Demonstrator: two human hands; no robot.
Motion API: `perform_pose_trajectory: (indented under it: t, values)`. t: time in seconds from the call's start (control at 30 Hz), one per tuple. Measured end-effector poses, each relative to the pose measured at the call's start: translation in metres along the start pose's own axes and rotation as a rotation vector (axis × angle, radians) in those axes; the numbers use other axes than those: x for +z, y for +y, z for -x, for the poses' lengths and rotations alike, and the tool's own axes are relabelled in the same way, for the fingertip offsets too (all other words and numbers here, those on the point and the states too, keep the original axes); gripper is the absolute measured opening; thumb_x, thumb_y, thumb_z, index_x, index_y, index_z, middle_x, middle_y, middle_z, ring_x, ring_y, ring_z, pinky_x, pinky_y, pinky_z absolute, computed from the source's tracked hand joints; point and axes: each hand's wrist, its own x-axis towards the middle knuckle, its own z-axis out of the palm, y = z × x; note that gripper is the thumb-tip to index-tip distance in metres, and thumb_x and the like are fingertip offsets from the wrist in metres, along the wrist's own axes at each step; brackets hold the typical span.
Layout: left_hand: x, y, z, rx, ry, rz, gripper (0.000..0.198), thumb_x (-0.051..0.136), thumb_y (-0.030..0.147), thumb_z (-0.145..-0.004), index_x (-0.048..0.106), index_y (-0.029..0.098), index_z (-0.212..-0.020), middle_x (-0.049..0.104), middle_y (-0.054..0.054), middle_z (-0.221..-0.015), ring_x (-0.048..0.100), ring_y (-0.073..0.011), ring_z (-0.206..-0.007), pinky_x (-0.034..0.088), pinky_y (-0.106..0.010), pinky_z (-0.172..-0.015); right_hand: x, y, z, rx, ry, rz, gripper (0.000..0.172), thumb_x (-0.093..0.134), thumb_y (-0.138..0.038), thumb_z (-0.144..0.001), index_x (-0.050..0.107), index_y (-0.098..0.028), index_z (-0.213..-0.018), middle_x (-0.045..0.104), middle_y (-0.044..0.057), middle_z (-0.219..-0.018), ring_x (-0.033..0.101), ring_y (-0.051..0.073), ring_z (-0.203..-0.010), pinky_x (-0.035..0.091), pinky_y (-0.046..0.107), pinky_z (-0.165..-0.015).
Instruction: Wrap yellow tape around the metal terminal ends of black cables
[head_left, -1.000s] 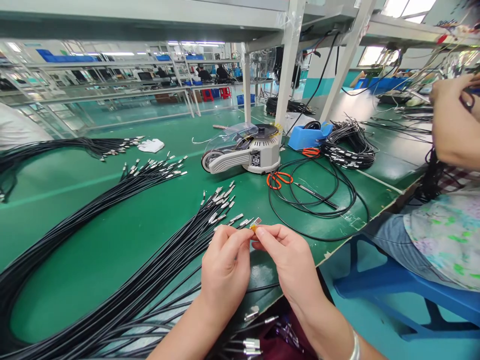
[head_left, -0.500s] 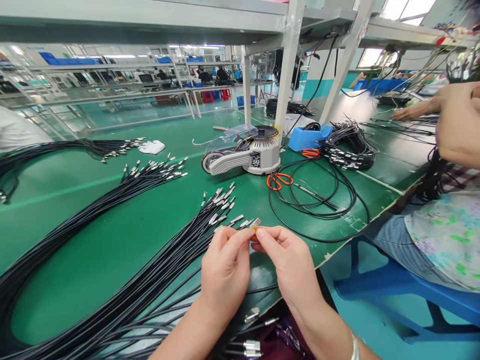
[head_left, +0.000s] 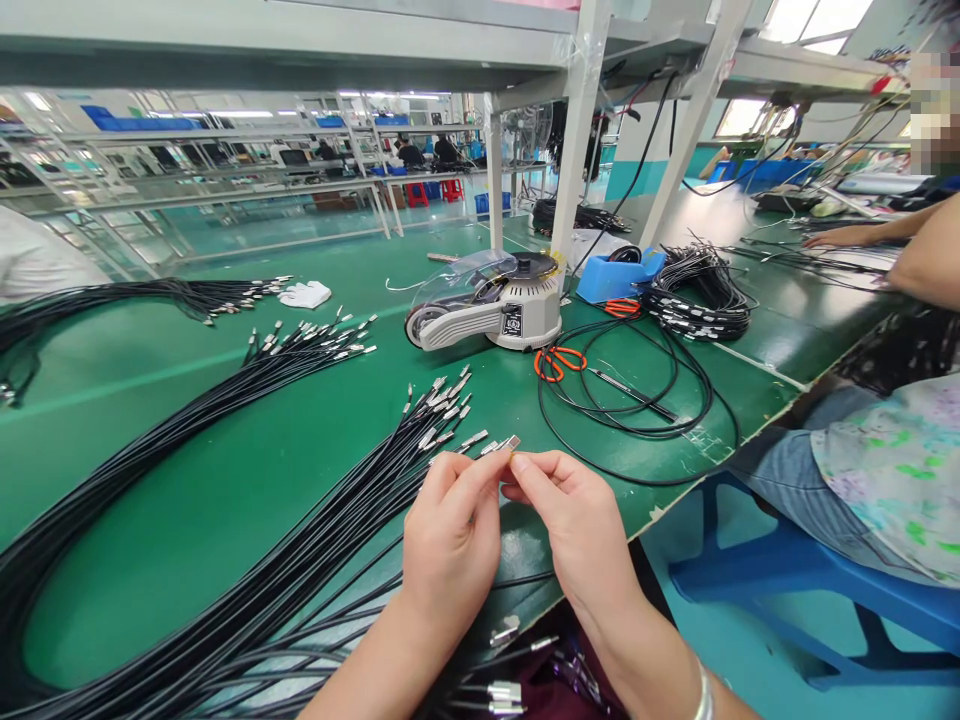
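Above the bench edge, my left hand (head_left: pixel 452 525) and my right hand (head_left: pixel 583 515) meet fingertip to fingertip. Both pinch the base of a small silver cable connector (head_left: pixel 513 442), whose metal end sticks up past the thumbs. A trace of yellow, looking like tape, shows between the fingertips. The connector's cable is hidden by my hands. Just left of my hands lies a bundle of black cables (head_left: pixel 322 530) with silver plug ends. More cable ends with metal connectors (head_left: pixel 504 692) hang below, between my forearms.
A grey tape dispenser (head_left: pixel 525 310) stands beyond my hands. Orange-handled scissors (head_left: pixel 559 363), a coiled black cable (head_left: pixel 709 390) and a blue tape holder (head_left: pixel 611 275) lie to its right. Another cable bundle (head_left: pixel 217 420) curves at left. A co-worker's arm (head_left: pixel 926 250) reaches in beside a blue stool (head_left: pixel 795 560).
My hands stay almost in place, and less yellow shows between the fingertips. At the right, the co-worker's arm and body have shifted back to the right.
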Motion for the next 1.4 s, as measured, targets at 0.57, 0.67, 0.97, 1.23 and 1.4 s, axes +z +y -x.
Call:
perform_pose_trajectory:
  t: [0.57,0.67,0.97,1.23,1.4]
  values:
    - [0.001,-0.003,-0.001,-0.351,-0.156,0.065,0.010,0.055,0.021,-0.086,0.063,0.020,-0.081,0.062,-0.001,-0.076,0.063,-0.0136,-0.071,0.054,-0.026,-0.065,-0.002,0.006,-0.001,-0.002,-0.004,-0.034,0.024,0.072,-0.036,-0.074,0.071,-0.015,-0.084,0.072,0.005,-0.079,0.065,0.017,-0.073,0.053,0.030,-0.072]
    - [-0.002,-0.001,-0.003,-0.442,-0.180,0.107,0.011,0.055,0.024,-0.085,0.063,0.020,-0.078,0.063,-0.002,-0.074,0.064,-0.0148,-0.069,0.051,-0.023,-0.053,-0.002,0.006,0.000,-0.015,0.001,-0.006,0.024,0.070,-0.036,-0.076,0.071,-0.014,-0.086,0.072,0.005,-0.078,0.065,0.017,-0.074,0.053,0.031,-0.072]
    - [-0.006,0.010,-0.013,-0.785,-0.222,0.413,0.017,0.059,0.033,-0.080,0.062,0.017,-0.073,0.059,0.003,-0.060,0.054,-0.0092,-0.038,0.045,-0.020,-0.038,0.000,-0.003,0.003,-0.008,0.015,0.025,0.019,0.071,-0.034,-0.074,0.070,-0.015,-0.080,0.072,0.004,-0.074,0.066,0.016,-0.070,0.053,0.028,-0.069]
    - [-0.009,0.014,-0.017,-0.920,-0.269,0.631,0.022,0.060,0.037,-0.077,0.058,0.015,-0.072,0.055,0.006,-0.050,0.055,-0.0108,-0.036,0.044,-0.021,-0.041,0.001,-0.008,0.003,-0.006,0.028,0.053,0.017,0.072,-0.032,-0.072,0.071,-0.015,-0.075,0.071,0.003,-0.071,0.065,0.015,-0.068,0.053,0.027,-0.067]
    - [-0.009,0.013,-0.017,-0.946,-0.290,0.735,0.022,0.060,0.036,-0.077,0.055,0.015,-0.071,0.054,0.006,-0.047,0.055,-0.0107,-0.036,0.043,-0.021,-0.042,0.000,-0.011,0.002,-0.025,0.016,0.066,0.018,0.072,-0.032,-0.071,0.071,-0.014,-0.075,0.071,0.003,-0.069,0.065,0.016,-0.066,0.053,0.028,-0.066]
